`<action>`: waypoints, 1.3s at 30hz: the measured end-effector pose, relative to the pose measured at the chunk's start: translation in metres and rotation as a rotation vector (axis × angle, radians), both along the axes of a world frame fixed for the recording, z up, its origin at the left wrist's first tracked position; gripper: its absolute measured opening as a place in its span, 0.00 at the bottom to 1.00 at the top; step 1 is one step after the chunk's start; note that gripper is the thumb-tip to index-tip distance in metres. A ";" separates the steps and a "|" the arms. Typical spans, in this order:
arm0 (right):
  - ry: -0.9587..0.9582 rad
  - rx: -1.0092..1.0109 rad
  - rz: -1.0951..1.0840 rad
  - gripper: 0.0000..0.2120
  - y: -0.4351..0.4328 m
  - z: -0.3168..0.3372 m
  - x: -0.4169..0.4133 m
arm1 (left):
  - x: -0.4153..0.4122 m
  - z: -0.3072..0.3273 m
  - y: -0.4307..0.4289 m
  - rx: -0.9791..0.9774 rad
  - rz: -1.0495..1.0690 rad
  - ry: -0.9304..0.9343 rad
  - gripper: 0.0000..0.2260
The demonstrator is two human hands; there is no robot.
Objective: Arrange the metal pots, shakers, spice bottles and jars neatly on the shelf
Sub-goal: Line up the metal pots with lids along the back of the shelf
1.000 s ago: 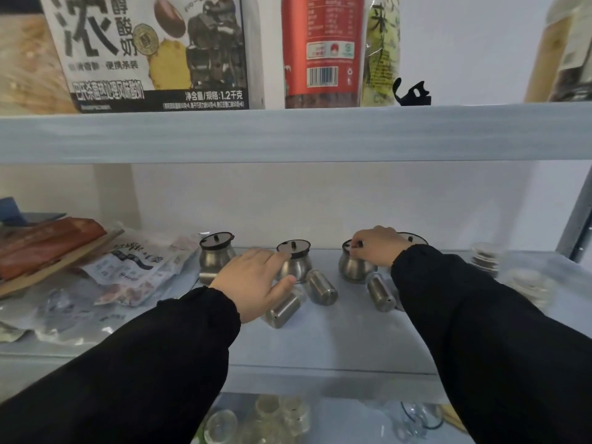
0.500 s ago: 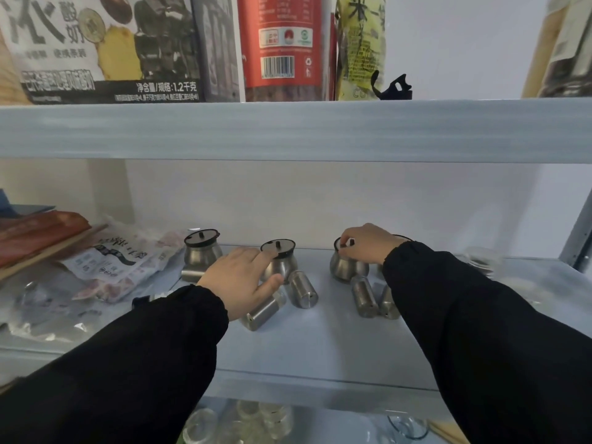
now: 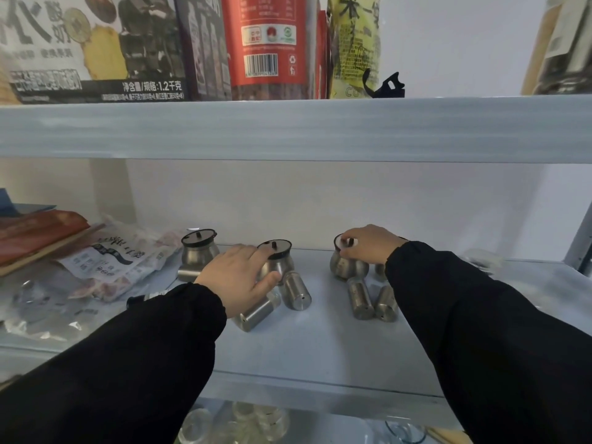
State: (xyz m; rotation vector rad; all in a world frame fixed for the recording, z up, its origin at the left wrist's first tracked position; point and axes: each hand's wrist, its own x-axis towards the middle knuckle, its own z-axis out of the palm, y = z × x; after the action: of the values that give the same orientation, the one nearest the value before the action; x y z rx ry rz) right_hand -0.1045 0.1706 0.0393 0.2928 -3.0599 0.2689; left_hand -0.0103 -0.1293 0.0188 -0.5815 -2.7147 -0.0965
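Observation:
Three steel pots with black-rimmed lids stand along the back of the grey shelf: the left pot, the middle pot and the right pot. My left hand cups the middle pot, thumb against its side, and lies over a toppled steel shaker. A second shaker lies beside it. My right hand grips the right pot's lid from above. Two more shakers lie side by side in front of that pot.
Plastic food packets and a red pack crowd the shelf's left end. Clear jars sit blurred at the right, near a metal upright. Boxes and a red canister fill the upper shelf. Glassware stands below.
My right hand has stayed on the right pot's lid while a second shaker came into view beside the first, in front of that pot. My left hand has kept its place.

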 end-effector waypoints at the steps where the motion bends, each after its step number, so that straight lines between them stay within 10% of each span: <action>1: -0.006 0.010 0.021 0.21 0.000 0.001 0.001 | 0.000 0.000 0.000 -0.001 0.002 0.003 0.33; 39: 0.045 -0.151 0.078 0.21 -0.036 0.024 0.009 | -0.014 0.023 -0.047 -0.037 0.056 0.074 0.34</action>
State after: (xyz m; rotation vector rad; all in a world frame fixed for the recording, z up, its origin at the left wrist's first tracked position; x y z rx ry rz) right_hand -0.0956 0.1342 0.0632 0.4045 -2.9670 0.4873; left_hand -0.0245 -0.1761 0.0414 -0.5084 -2.6638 -0.0108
